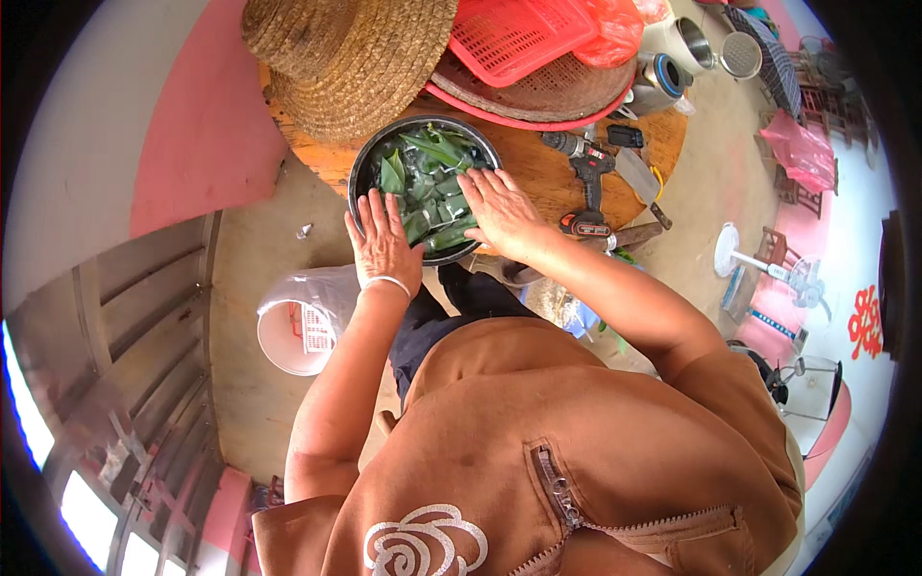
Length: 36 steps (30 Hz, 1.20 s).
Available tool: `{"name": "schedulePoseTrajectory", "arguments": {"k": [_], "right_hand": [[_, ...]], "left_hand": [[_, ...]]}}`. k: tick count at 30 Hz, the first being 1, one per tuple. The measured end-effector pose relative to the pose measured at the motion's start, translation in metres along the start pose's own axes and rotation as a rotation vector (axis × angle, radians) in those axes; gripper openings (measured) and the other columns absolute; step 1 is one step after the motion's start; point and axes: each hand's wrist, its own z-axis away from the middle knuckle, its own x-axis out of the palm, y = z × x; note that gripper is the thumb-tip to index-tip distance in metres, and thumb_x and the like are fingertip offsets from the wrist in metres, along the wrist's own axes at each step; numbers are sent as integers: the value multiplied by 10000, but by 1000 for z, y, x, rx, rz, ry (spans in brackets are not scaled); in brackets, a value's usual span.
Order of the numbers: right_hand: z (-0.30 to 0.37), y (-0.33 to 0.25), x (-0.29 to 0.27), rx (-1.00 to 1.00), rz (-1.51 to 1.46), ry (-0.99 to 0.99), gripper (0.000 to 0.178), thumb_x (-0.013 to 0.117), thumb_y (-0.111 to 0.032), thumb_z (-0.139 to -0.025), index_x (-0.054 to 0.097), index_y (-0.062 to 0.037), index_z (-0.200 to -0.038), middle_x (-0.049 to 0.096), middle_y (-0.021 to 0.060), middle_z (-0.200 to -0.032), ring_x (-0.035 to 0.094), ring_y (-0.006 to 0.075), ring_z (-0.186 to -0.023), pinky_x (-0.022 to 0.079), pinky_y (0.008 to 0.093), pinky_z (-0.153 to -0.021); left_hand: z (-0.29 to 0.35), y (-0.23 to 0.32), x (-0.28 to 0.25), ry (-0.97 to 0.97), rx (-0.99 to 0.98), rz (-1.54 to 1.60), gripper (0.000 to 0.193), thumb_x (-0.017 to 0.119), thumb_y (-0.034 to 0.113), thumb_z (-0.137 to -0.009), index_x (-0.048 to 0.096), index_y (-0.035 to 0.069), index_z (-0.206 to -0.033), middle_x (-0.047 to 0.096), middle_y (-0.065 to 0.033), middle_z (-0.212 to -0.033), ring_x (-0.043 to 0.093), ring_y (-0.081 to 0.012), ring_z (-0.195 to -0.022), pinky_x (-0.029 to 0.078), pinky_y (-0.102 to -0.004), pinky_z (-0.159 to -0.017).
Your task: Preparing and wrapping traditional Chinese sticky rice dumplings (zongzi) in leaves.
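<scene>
A dark round basin stands at the near edge of the wooden table, partly covered by my hands. Wet green leaves lie in it, some flat and some looking like folded, blocky pieces; what is under them is hidden. My left hand rests on the basin's left rim, fingers stretched out and holding nothing. Over the right rim lies my right hand, its fingers extended above the leaves. Whether its fingertips touch the leaves I cannot tell.
On the wooden table are a straw hat, a red basket, a woven tray, a cordless drill and a knife. A white bucket stands on the floor at left. A fan is at right.
</scene>
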Motion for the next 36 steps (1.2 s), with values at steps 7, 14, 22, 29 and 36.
{"name": "schedulePoseTrajectory", "arguments": {"k": [7,14,22,29,36], "right_hand": [[-21,-7,2,2,193,111,678,701,-210,-784,424,-8,-1370,568,177,-1213,549,278,-1118,322,415,-1045],[-25,-2,-16,29,23,101,524,597,-152,-863,452,-22,-1350,478,198,-1364,506,340,-1189,383,437,-1027],[-55,3,4,6,220,219,451,399,-107,-938,401,18,-1372,398,232,-1440,510,356,-1213,414,441,-1019],[-42,1,0,-21,30,240,375,465,-105,-875,524,26,-1221,534,203,-1206,592,321,-1008,496,427,-846],[-34,0,2,31,-2,164,446,410,-120,-914,454,10,-1338,419,233,-1401,514,343,-1189,406,446,-1020]], "left_hand": [[-12,-11,27,118,-55,-133,680,450,152,-906,181,15,-1515,250,-148,-1550,256,-273,-1431,32,-557,-1180],[6,0,10,-1,10,-146,673,543,147,-867,283,-65,-1451,248,-193,-1536,309,-273,-1400,86,-531,-1182],[-17,-3,3,13,-41,-184,444,456,155,-879,544,-77,-1247,401,-226,-1440,456,-286,-1296,114,-505,-1171],[-47,-6,-5,223,58,29,238,634,53,-793,563,78,-1019,542,-127,-1019,593,-316,-978,500,-434,-841],[-69,-60,14,180,404,213,379,668,59,-791,550,60,-1152,547,-140,-1148,581,-345,-1005,516,-422,-855]]}}
